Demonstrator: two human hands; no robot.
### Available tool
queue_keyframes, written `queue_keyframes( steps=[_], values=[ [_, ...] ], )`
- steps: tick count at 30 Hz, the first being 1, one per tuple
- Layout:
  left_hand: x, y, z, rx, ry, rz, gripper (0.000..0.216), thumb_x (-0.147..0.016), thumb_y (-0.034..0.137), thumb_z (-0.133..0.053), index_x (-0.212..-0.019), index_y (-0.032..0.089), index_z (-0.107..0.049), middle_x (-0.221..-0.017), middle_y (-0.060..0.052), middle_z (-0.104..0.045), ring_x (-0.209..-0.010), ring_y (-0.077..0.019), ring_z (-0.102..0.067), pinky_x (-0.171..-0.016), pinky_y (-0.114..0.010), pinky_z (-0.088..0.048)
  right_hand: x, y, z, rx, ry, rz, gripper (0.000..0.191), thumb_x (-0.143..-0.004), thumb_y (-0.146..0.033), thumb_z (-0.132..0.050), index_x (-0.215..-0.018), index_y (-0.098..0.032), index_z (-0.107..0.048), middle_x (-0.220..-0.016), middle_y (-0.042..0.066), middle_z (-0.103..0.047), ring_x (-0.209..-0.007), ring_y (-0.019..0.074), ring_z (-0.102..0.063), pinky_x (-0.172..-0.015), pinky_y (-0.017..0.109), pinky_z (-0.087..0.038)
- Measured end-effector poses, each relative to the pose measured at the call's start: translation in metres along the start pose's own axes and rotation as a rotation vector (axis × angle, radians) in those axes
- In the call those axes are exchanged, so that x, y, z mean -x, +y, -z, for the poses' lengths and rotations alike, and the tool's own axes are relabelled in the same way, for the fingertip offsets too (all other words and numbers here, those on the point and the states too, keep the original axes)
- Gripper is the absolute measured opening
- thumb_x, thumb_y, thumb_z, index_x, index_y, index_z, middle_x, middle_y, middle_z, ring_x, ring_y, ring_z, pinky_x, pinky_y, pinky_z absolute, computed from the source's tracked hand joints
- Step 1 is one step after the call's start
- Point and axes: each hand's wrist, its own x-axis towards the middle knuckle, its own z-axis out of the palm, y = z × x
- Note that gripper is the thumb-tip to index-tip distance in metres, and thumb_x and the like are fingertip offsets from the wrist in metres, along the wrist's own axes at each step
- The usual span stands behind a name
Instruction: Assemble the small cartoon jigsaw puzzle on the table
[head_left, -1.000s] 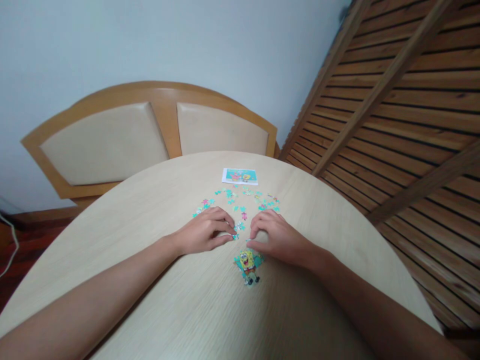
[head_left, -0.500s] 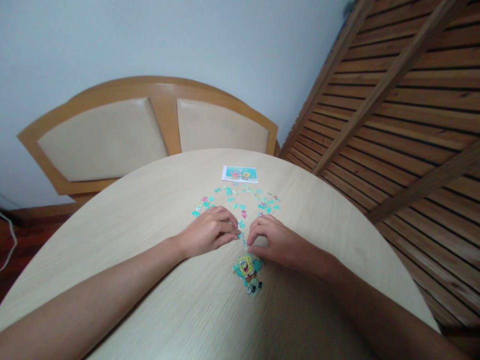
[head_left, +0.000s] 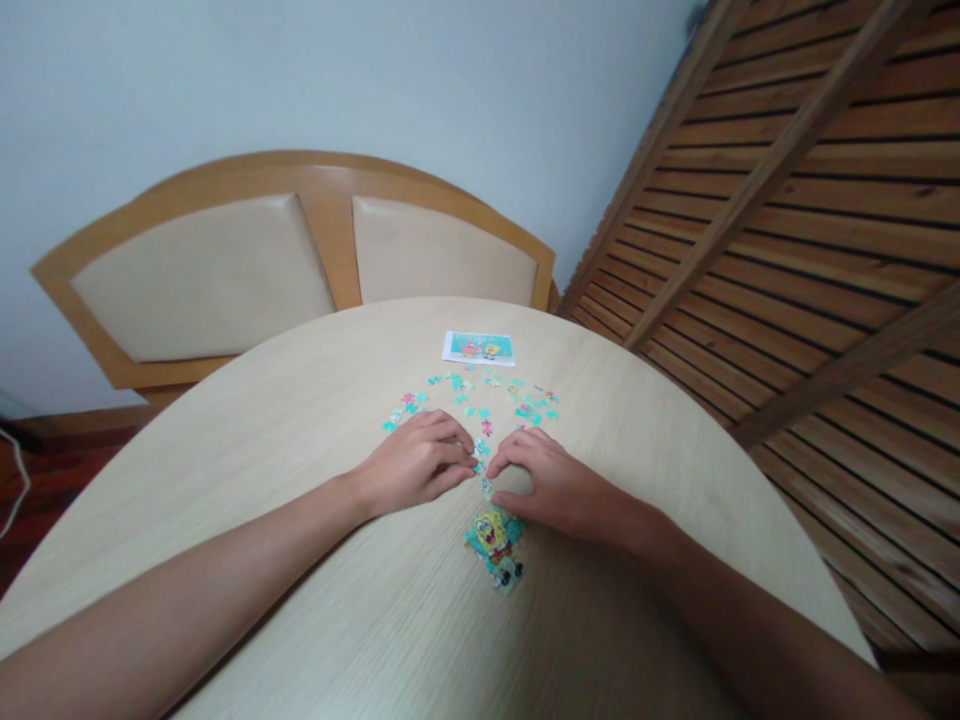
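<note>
While a flat joined teal-and-yellow jigsaw section [head_left: 492, 533] lies nearest on the pale round wooden table [head_left: 337, 625], many small teal and pink loose pieces [head_left: 456, 381] lie unjoined beyond; the left hand [head_left: 420, 460] nearly pinches beside some, grip unclear; the right hand [head_left: 551, 478] curves open; the rectangular white-edged picture card [head_left: 480, 348] shows no legible writing.

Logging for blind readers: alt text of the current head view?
A person's left hand and right hand face each other among loose jigsaw pieces on a pale table. A joined yellow cartoon-figure section lies nearer, a picture card beyond.
</note>
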Motion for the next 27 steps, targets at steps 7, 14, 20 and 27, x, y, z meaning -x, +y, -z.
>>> queue_keyframes(
  steps=[7, 14, 20, 27],
  values=[
    [-0.0004, 0.0005, -0.0003, 0.012, -0.006, 0.001, 0.018, -0.098, 0.029, -0.059, -0.098, 0.022, -0.075, -0.103, -0.006, -0.070, -0.101, -0.0219, -0.061, -0.091, -0.037, -0.049, 0.0004, 0.0012, -0.0020, -0.021, 0.000, 0.051, 0.017, -0.083, -0.022, -0.074, -0.099, -0.020, -0.066, -0.109, 0.006, -0.064, -0.111, 0.0242, -0.057, -0.109, 0.048, -0.035],
    [0.0006, -0.0014, -0.0001, 0.038, -0.018, -0.020, 0.020, -0.100, 0.030, -0.057, -0.105, 0.023, -0.075, -0.106, -0.007, -0.069, -0.102, -0.0226, -0.059, -0.091, -0.038, -0.049, 0.0001, 0.0044, -0.0075, -0.033, 0.064, 0.101, 0.018, -0.084, -0.022, -0.074, -0.099, -0.020, -0.065, -0.109, 0.007, -0.064, -0.108, 0.0241, -0.056, -0.101, 0.044, -0.043],
    [0.0007, -0.0012, 0.0002, 0.047, -0.022, -0.027, 0.020, -0.100, 0.029, -0.057, -0.104, 0.023, -0.075, -0.106, -0.007, -0.069, -0.103, -0.0223, -0.059, -0.092, -0.037, -0.048, -0.0027, -0.0002, -0.0069, 0.008, 0.076, 0.092, 0.016, -0.082, -0.019, -0.073, -0.097, -0.018, -0.066, -0.104, 0.007, -0.066, -0.105, 0.0239, -0.059, -0.101, 0.043, -0.044],
    [0.0017, -0.0030, -0.0004, 0.030, -0.029, -0.020, 0.021, -0.101, 0.031, -0.056, -0.106, 0.023, -0.075, -0.107, -0.007, -0.069, -0.104, -0.0223, -0.059, -0.092, -0.038, -0.048, -0.0024, -0.0036, -0.0036, 0.042, 0.061, 0.129, 0.017, -0.084, -0.019, -0.072, -0.101, -0.019, -0.070, -0.102, 0.006, -0.067, -0.102, 0.0225, -0.061, -0.097, 0.040, -0.045]
  ],
)
